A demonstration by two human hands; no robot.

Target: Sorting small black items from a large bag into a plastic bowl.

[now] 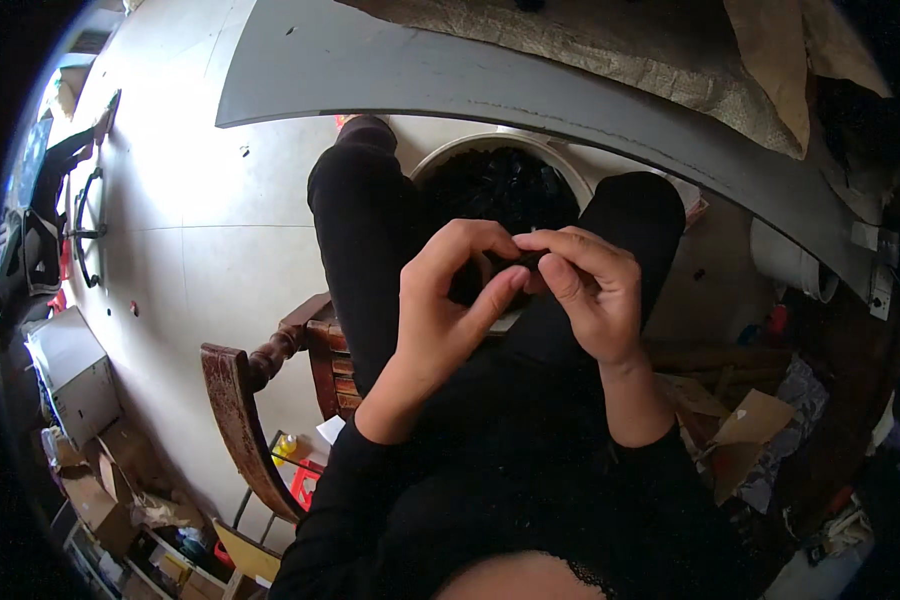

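My left hand and my right hand meet above my lap, thumbs and fingertips pinched around a small dark piece. Its kind is too small and dark to make out. Just beyond my hands, between my knees, stands a round pale bucket. A heap of glossy black pieces fills it; their exact kind cannot be told. My hands hide the near part of the bucket.
A grey tabletop spans the far side, with brown sacking on it. A wooden chair's armrest is at my left. Cardboard boxes stand at the far left; an open carton lies at the right. A white bucket is under the table.
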